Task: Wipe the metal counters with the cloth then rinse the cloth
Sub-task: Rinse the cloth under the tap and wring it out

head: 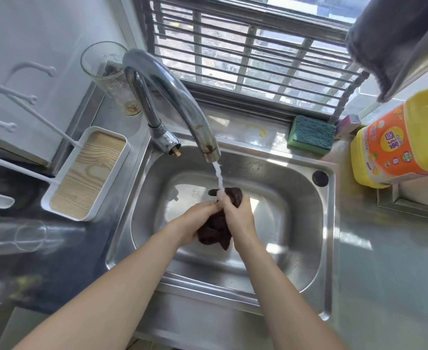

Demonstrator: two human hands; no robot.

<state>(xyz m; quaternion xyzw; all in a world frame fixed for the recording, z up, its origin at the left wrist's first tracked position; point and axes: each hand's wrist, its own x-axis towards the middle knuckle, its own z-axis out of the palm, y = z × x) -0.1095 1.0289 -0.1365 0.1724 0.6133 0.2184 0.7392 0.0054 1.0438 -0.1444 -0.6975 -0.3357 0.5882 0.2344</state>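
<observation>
- Above the steel sink (306, 261) basin: left hand (195, 218) and right hand (238, 218) pressed together, squeezing the dark cloth (216, 229) under water from the faucet (172, 97).
- Along the metal counter (389, 261) back edge: green sponge (311, 135), yellow detergent bottle (400, 142) at the right corner.
- Beyond: barred window (245, 46).

There are two hands (197, 221), one cloth (216, 229), one faucet (172, 97), two glasses (112, 77), and one sponge (311, 135) at one o'clock.
</observation>
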